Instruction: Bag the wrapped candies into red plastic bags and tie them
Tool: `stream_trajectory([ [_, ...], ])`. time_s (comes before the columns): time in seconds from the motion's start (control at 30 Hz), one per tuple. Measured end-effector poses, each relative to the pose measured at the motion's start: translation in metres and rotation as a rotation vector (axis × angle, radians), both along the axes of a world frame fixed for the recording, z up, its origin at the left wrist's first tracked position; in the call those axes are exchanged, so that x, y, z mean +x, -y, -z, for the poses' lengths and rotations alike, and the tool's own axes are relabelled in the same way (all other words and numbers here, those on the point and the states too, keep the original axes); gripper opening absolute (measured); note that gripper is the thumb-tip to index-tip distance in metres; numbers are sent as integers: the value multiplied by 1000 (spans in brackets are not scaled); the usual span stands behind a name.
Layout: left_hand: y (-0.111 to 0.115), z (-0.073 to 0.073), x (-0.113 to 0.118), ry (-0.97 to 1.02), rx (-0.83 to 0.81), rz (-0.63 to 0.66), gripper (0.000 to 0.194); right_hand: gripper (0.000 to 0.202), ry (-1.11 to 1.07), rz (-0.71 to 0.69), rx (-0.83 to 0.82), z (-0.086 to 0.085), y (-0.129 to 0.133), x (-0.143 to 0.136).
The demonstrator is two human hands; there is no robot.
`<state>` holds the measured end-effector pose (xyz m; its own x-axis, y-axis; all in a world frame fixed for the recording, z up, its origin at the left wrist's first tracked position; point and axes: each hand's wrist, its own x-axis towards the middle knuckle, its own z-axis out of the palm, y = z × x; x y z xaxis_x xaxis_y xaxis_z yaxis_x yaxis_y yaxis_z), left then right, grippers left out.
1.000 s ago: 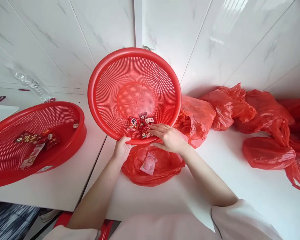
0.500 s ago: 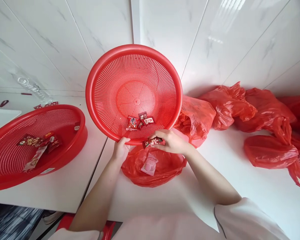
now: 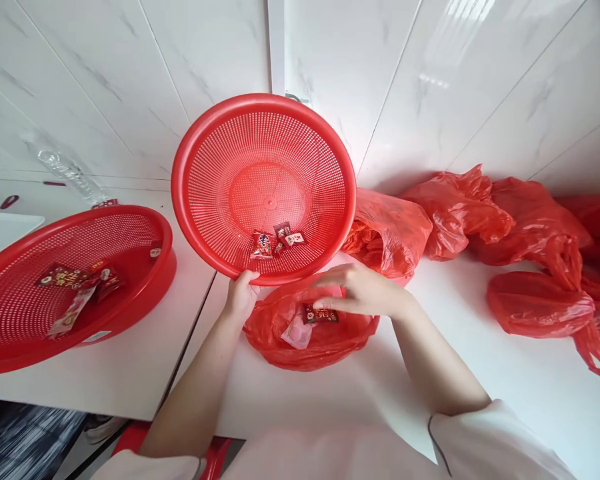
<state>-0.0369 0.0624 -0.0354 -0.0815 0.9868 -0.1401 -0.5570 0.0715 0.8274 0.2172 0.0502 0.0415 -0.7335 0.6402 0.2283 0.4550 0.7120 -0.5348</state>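
My left hand (image 3: 243, 298) grips the near rim of a red perforated basket (image 3: 264, 130), which is tilted up with its inside facing me. A few small snack packets (image 3: 263, 245) lie low inside it. In front of the basket an open red plastic bag (image 3: 280, 357) rests on the table, holding a pink packet (image 3: 297, 332). My right hand (image 3: 355, 290) is over the bag, fingers apart, just above a dark red packet (image 3: 321, 314) that lies beside the pink one.
At the left, another red basket (image 3: 130, 320) leans at a slant with several packets in it. A clear plastic bottle (image 3: 67, 175) lies behind it. Several red plastic bags (image 3: 450, 207) stand along the wall at the right.
My right hand has moved down and right from the basket rim and let go of the dark red packet, now in the bag. The basket has shifted slightly left.
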Motion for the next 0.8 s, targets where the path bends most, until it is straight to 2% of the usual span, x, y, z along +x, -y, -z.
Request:
stream_trajectory([
  [0.07, 4, -1, 5, 4, 0, 36, 25, 31, -25, 67, 71, 5, -5, -4],
  [0.2, 17, -3, 23, 10, -14, 77, 19, 49, 64, 352, 273, 33, -19, -16],
  [0.3, 26, 0, 32, -4, -12, 127, 8, 65, 218, 409, 239, 49, -24, -20],
  [0.4, 25, 3, 29, -25, -25, 108, 3, 60, 215, 272, 137, 47, -22, -19],
  [0.47, 20, 3, 23, -14, -25, 59, 8, 51, 93, 125, 56, 39, -20, -16],
  [0.53, 14, 1, 16, -1, -27, 20, 15, 42, -65, 48, -39, 34, -18, -15],
  [0.67, 7, -1, 9, -11, -5, -18, 19, 25, -320, 196, -293, 34, -17, -13],
  [0.8, 5, -2, 7, -6, 67, -25, 30, 35, -470, 171, -633, 39, -19, -12],
])
